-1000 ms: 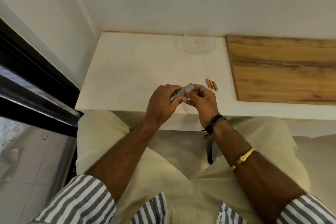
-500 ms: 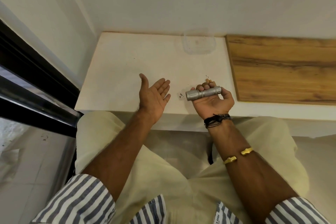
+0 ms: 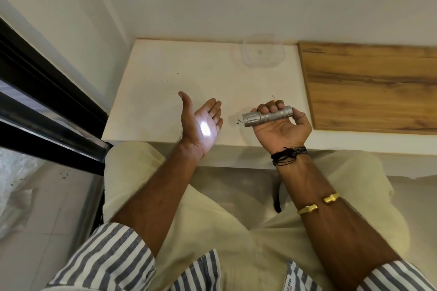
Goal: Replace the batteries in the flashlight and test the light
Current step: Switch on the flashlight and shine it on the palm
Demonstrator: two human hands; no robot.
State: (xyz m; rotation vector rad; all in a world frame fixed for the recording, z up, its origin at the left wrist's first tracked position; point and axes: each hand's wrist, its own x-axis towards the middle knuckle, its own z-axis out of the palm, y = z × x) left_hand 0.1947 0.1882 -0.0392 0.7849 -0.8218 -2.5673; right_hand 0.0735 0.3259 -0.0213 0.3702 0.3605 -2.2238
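A small silver flashlight (image 3: pixel 267 116) lies across my right hand (image 3: pixel 281 127), whose fingers curl round its barrel; its head points left. My left hand (image 3: pixel 201 125) is held flat and palm-up to the left of it, fingers straight. A bright white spot of light falls on that palm. The loose batteries are almost wholly hidden behind my right fingers; only a small orange tip (image 3: pixel 273 101) shows.
Both hands hover over the front edge of a white counter (image 3: pixel 165 82). A clear plastic tub (image 3: pixel 262 54) stands at its back. A wooden board (image 3: pixel 369 87) lies to the right. A black window frame (image 3: pixel 47 106) runs along the left. Small dark specks dot the counter.
A second ago both hands held the flashlight together. They then parted, the left opening palm-up. Now a bright light spot shows on the left palm.
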